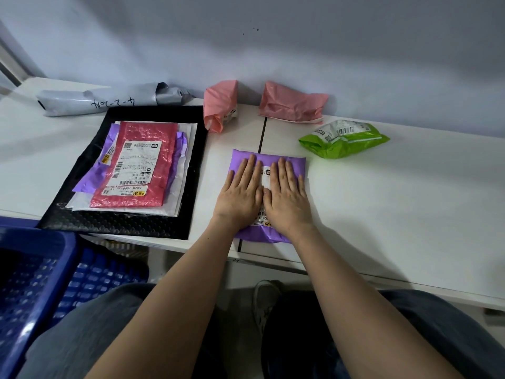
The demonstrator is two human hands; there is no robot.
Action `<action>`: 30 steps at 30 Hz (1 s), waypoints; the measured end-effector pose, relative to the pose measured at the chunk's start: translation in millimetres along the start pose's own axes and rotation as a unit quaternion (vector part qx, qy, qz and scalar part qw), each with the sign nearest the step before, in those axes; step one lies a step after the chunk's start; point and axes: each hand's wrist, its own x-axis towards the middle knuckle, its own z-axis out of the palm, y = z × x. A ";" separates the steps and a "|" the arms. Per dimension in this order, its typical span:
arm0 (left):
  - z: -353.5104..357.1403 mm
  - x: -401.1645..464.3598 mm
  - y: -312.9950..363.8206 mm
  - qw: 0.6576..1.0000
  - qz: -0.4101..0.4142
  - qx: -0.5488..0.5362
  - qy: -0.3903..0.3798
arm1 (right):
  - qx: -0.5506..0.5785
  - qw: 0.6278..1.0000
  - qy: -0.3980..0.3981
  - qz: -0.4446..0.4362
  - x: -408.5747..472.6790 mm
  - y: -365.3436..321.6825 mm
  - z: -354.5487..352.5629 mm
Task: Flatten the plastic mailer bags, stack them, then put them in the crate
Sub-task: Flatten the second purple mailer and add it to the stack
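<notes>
A purple mailer bag (296, 164) with a white label lies near the table's front edge. My left hand (241, 191) and my right hand (287, 195) press flat on it side by side, fingers spread, holding nothing. To the left, a stack of flattened bags lies on a black bubble mailer (117, 222): a red bubble mailer (136, 165) on top, purple and white ones beneath. Crumpled bags sit farther back: two pink ones (220, 105) (292, 103), a green one (344, 139) and a grey one (109, 98). The blue crate (38, 272) stands at lower left, below the table.
The white table (396, 203) runs against a pale wall. A seam (263, 134) splits it in the middle. My knees and a shoe show under the front edge.
</notes>
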 end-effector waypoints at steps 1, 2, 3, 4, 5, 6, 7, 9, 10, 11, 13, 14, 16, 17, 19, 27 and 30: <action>-0.5 0.4 0.4 1.000 -0.004 0.002 -0.005 | 0.002 1.000 0.000 0.001 0.0 -0.1 -0.1; -0.6 0.5 0.6 1.000 -0.006 0.005 -0.010 | 0.004 1.000 0.000 0.001 -0.1 -0.3 -0.2; -0.3 0.6 0.3 1.000 -0.007 0.006 -0.011 | 0.005 1.000 0.000 0.002 -0.1 -0.3 -0.2; 0.3 0.3 0.0 1.000 -0.005 0.007 -0.008 | 0.004 1.000 -0.001 0.003 -0.2 -0.4 -0.2; 0.4 0.0 -0.1 1.000 -0.001 0.006 -0.004 | 0.003 1.000 -0.003 0.003 -0.1 -0.3 -0.2; 1.0 0.0 -0.4 1.000 0.001 0.003 -0.002 | 0.001 1.000 -0.004 0.003 -0.1 -0.3 -0.1; 1.6 0.4 -0.9 1.000 0.002 0.000 -0.003 | 0.000 1.000 -0.004 0.002 0.0 -0.4 -0.3; 1.4 0.6 -0.9 1.000 0.001 -0.001 -0.009 | 0.000 1.000 -0.004 0.003 0.2 -0.3 0.0; 0.4 0.6 -0.6 1.000 0.000 0.001 -0.012 | 0.000 1.000 -0.003 0.003 0.1 -0.4 0.1; -0.2 0.6 -0.6 1.000 -0.001 0.002 -0.016 | 0.000 1.000 -0.003 0.003 0.0 -0.5 0.5; -2.4 0.5 -0.3 1.000 -0.002 0.000 -0.024 | -0.002 1.000 -0.003 0.004 0.3 -0.9 0.4; -3.2 0.1 -0.2 1.000 -0.003 -0.002 -0.027 | -0.002 1.000 -0.004 0.003 0.4 -1.3 -0.2; -5.4 -0.1 0.3 1.000 -0.003 -0.001 -0.030 | 0.002 1.000 -0.011 0.001 0.8 -1.2 -2.1; -6.7 -0.1 -0.1 0.999 0.000 -0.003 -0.032 | 0.003 1.000 -0.019 0.000 1.0 -1.0 -3.9; -13.4 0.7 -1.8 0.999 0.007 -0.020 -0.037 | 0.007 0.999 -0.041 -0.006 3.6 -0.3 -9.8; -59.8 5.5 -15.8 0.978 -0.183 -0.091 -0.050 | 0.052 0.995 -0.090 0.006 18.6 4.8 -67.8; -71.9 4.7 -20.3 0.958 -0.231 -0.125 -0.116 | 0.058 0.990 -0.121 0.031 19.6 10.5 -75.5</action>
